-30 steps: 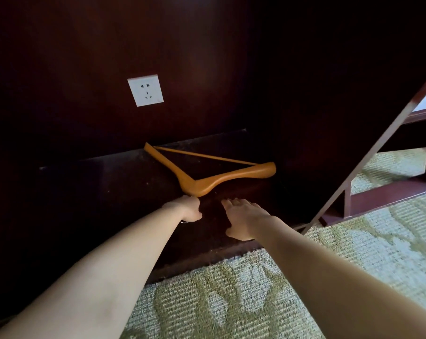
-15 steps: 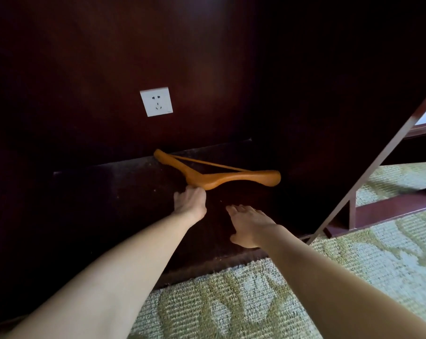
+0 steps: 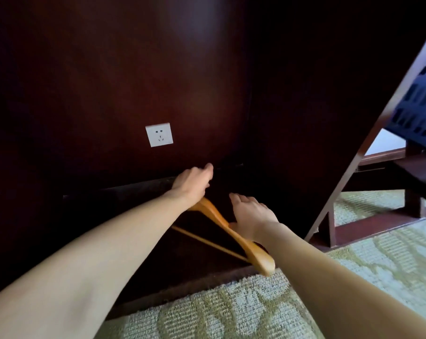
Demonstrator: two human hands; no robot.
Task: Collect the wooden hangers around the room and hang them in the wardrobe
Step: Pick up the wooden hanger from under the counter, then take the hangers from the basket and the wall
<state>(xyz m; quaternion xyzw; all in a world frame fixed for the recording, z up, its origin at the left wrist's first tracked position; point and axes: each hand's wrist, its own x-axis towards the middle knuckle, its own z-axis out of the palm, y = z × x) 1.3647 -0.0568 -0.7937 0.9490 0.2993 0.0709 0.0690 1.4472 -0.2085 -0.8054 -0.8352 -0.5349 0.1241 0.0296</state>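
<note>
In the head view, the left hand (image 3: 193, 183) reached out over a dark low ledge (image 3: 124, 192) at the foot of a dark reddish-brown wooden panel (image 3: 109, 69). Its fingers were curled, with the back of the hand towards the camera. An orange-brown wooden hanger (image 3: 253, 250) came out from under that wrist and slanted down towards the green patterned carpet (image 3: 231, 309), its thin crossbar running below the shoulder piece. It looked lifted off the ledge, so the left hand was probably gripping its top end. The right hand (image 3: 253, 214) was spread palm down, fingers straight, just over the middle of the hanger and holding nothing.

By that reading, one hanger was picked up and had yet to be carried to the wardrobe and hung. No rail and no other hangers appeared, so how many were left could not be judged.

The hook and the gripping fingers were hidden beneath the left hand. Whether the right thumb touched the wood could not be told. A white wall socket (image 3: 159, 134) sat on the panel. At the right edge, a blue slatted basket (image 3: 417, 104) was blurred and cut off, above a reddish wooden frame (image 3: 331, 223) whose purpose was unclear. Much of the panel was lost in shadow.
</note>
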